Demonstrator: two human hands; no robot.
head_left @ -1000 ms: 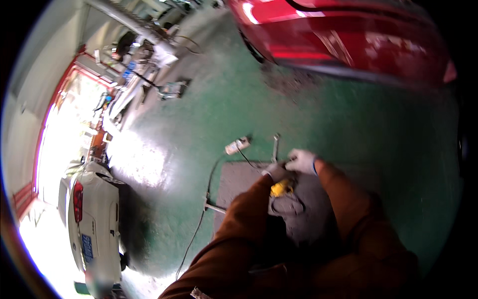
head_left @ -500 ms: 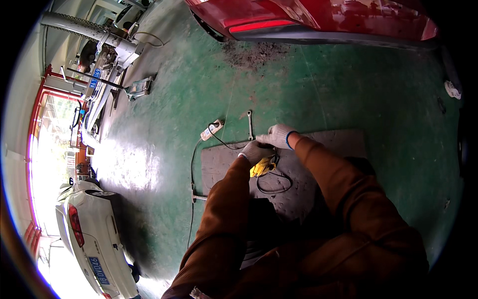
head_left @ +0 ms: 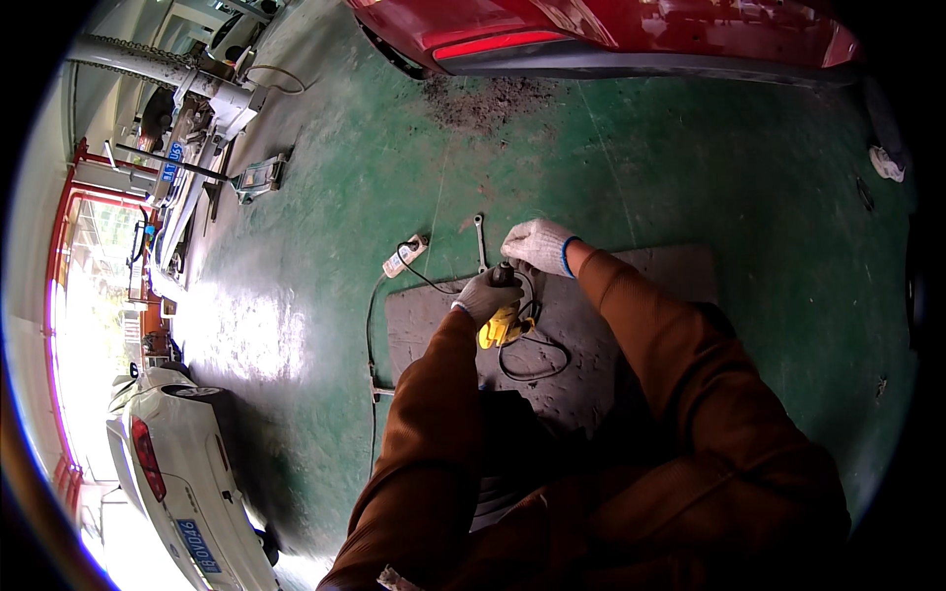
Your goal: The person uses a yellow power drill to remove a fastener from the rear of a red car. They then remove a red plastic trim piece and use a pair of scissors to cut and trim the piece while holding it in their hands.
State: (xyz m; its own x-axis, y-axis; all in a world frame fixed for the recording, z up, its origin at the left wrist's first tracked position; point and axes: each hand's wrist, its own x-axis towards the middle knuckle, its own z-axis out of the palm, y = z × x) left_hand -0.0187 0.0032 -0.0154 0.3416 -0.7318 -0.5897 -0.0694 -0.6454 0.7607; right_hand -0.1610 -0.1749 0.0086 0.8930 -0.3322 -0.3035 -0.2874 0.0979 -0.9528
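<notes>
We count two gloved hands [head_left: 512, 271], one yellow power tool [head_left: 501, 326], one wrench [head_left: 480, 239], one power strip [head_left: 405, 255], one mat [head_left: 591, 325], and two cars [head_left: 631, 34]: red at top, white lower left.

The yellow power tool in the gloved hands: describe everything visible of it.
The yellow power tool looks like a small handheld plastic-bodied device with a dark front end, mostly hidden by the hands. The left hand, in a grey-white work glove, wraps its body; the right hand, gloved alike, sits on the dark top end. A black cord loops from it over the grey mat on the green floor. Its exact type cannot be told.
</notes>
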